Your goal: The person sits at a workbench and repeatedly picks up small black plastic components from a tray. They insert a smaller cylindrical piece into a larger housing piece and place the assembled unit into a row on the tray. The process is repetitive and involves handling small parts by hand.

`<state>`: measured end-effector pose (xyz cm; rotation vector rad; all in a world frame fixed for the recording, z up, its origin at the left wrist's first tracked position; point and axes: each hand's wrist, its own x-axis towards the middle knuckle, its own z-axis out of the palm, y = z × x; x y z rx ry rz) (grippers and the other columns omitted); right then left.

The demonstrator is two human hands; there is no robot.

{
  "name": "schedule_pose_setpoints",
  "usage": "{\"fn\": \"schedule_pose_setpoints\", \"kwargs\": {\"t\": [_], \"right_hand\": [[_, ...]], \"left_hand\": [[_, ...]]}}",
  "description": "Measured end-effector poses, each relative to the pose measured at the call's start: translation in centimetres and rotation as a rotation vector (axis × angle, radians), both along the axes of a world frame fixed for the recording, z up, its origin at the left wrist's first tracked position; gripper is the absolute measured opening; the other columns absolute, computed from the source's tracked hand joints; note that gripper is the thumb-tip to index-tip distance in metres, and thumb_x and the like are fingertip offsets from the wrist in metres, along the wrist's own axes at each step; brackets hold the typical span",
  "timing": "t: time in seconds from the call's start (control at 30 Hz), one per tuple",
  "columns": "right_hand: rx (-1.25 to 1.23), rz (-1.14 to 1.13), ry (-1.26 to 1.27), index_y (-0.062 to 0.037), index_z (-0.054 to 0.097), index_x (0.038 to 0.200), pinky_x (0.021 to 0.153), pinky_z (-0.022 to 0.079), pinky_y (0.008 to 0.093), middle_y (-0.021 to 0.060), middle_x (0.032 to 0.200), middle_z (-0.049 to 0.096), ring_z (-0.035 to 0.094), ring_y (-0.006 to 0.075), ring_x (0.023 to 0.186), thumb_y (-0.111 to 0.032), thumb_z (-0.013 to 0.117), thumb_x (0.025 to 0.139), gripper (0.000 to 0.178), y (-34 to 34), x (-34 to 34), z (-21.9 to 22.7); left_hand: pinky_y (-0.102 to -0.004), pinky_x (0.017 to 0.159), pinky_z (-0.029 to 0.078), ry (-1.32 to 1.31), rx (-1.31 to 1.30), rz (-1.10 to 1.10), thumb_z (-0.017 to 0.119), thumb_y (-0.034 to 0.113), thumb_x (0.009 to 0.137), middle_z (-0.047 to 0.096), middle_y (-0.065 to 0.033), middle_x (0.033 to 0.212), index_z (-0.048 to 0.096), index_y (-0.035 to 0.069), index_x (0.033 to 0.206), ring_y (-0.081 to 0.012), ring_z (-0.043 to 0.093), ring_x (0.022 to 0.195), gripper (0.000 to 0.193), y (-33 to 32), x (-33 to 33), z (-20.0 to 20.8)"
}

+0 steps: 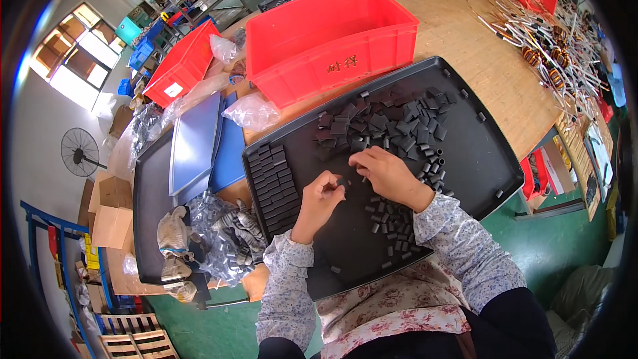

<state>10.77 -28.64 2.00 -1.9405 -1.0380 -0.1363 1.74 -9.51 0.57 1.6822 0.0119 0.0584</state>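
Both hands are over a large black tray (475, 153). My left hand (319, 205) is closed, thumb and fingers curled together, with a small dark bit beside its fingertips. My right hand (391, 174) is pinched closed just below a pile of flat black pieces (405, 119). What either hand holds, if anything, is too small to make out. Short black tubes (392, 226) lie scattered beneath my right wrist, and more tubes (433, 167) lie to its right. Left of my left hand, black pieces stand in tight rows (272, 186) along the tray's side.
A red bin (332, 60) stands behind the tray, and another red bin (183, 63) sits further left. Blue folders (196, 139), plastic bags (222, 236) and work gloves (174, 233) lie to the left. Copper coils with wires (551, 60) cover the table's far right.
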Motion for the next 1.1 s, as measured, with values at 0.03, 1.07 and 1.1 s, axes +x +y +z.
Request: {"fn": "schedule_pose_setpoints", "kwargs": {"t": [0.03, 1.07, 1.1], "right_hand": [[-0.091, 0.061, -0.041, -0.0077, 0.066, 0.099, 0.081, 0.052, 0.0377, 0.0067, 0.097, 0.064, 0.061, 0.028, 0.095, -0.007, 0.076, 0.078, 0.023, -0.7, 0.2, 0.4], [0.288, 0.25, 0.873, -0.0018, 0.06, 0.094, 0.073, 0.05, 0.0252, 0.0003, 0.086, 0.062, 0.06, 0.0071, 0.082, 0.0, 0.064, 0.093, 0.005, -0.1, -0.8, 1.6], [0.312, 0.236, 0.844, -0.002, 0.06, 0.096, 0.073, 0.05, 0.0253, 0.0003, 0.087, 0.062, 0.06, 0.0069, 0.082, 0.0, 0.064, 0.093, 0.005, 0.0, -0.8, 1.4]], "left_hand": [[-0.0239, 0.071, 0.054, 0.019, -0.078, -0.013, 0.064, -0.001, 0.092, 0.065, -0.009, 0.099, 0.054, 0.001, 0.09, -0.009, 0.062, 0.081, 0.011, 0.2, -0.1, 0.0], [-0.0252, 0.081, 0.054, 0.107, -0.155, -0.074, 0.074, 0.002, 0.088, 0.068, -0.0052, 0.102, 0.063, 0.0, 0.109, -0.0103, 0.064, 0.092, 0.024, -0.5, -0.9, 1.0], [-0.0251, 0.082, 0.054, 0.133, -0.153, -0.101, 0.074, 0.002, 0.088, 0.068, -0.0049, 0.102, 0.063, 0.0, 0.109, -0.0103, 0.064, 0.092, 0.024, -0.2, -0.9, 0.7]]}}
